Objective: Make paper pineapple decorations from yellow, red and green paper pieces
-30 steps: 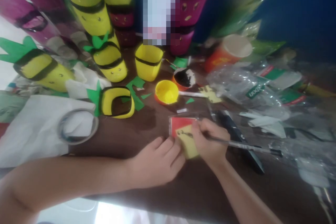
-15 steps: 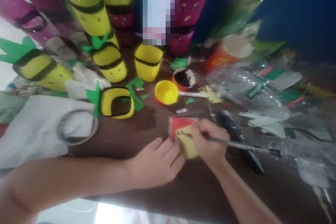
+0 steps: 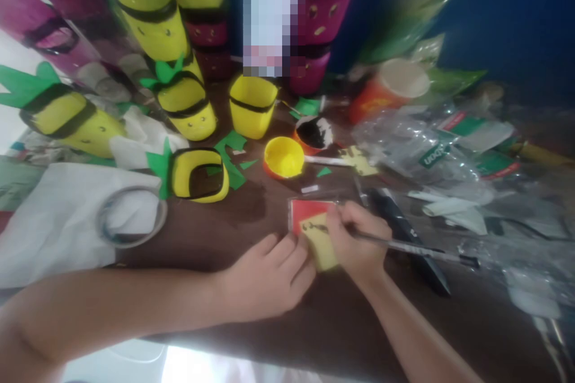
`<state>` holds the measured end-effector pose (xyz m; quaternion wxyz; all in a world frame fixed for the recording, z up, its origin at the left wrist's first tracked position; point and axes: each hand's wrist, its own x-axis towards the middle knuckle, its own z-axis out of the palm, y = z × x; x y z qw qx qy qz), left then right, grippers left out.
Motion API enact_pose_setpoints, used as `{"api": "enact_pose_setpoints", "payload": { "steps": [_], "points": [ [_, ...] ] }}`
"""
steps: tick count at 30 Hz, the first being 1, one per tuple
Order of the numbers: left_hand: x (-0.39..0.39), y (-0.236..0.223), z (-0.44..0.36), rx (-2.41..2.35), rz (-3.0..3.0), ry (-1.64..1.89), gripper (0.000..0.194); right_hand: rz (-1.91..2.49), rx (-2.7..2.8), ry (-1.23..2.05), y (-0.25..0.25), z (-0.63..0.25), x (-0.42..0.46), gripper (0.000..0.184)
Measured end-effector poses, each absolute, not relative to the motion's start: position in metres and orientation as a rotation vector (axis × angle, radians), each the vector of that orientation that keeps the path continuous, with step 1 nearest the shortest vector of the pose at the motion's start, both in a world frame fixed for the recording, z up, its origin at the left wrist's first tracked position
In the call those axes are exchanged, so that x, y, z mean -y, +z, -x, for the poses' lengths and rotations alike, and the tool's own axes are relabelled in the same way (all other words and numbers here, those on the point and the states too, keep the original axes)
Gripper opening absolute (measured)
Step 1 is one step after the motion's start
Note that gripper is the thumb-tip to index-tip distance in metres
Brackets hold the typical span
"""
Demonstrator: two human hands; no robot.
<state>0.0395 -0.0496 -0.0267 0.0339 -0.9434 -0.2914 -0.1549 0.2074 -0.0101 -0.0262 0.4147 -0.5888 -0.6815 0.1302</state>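
A small piece of pale yellow paper [image 3: 324,254] lies partly over a red square in a clear plastic sleeve [image 3: 309,209] on the dark table. Several small dark drawn marks show near its upper left corner. My left hand [image 3: 272,275] rests palm down at its left edge, fingers curled and holding it down. In my right hand [image 3: 362,239] is a slim pen [image 3: 417,249] with a black end, gripped between thumb and fingers. Its tip is at the yellow paper, just right of the marks.
Yellow [image 3: 254,111] and magenta painted containers stand behind, some with green paper leaves. A yellow paint cup [image 3: 284,158] and a black paint cup [image 3: 314,133] sit ahead. Left is a tape roll [image 3: 102,221]; right are a black cutter-like tool [image 3: 417,251] and crumpled clear plastic [image 3: 404,137].
The whole view has shifted very slightly. The pen tip has moved a little at the drawn marks; the left hand stays on the paper.
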Motion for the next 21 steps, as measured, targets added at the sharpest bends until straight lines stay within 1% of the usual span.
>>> {"api": "enact_pose_setpoints", "payload": {
  "steps": [21],
  "points": [
    [0.0492,-0.0275,-0.0394,0.88,2.922,-0.448,0.024,1.515,1.693,0.352,-0.0243,-0.2075,0.0109,0.039]
  ]
}}
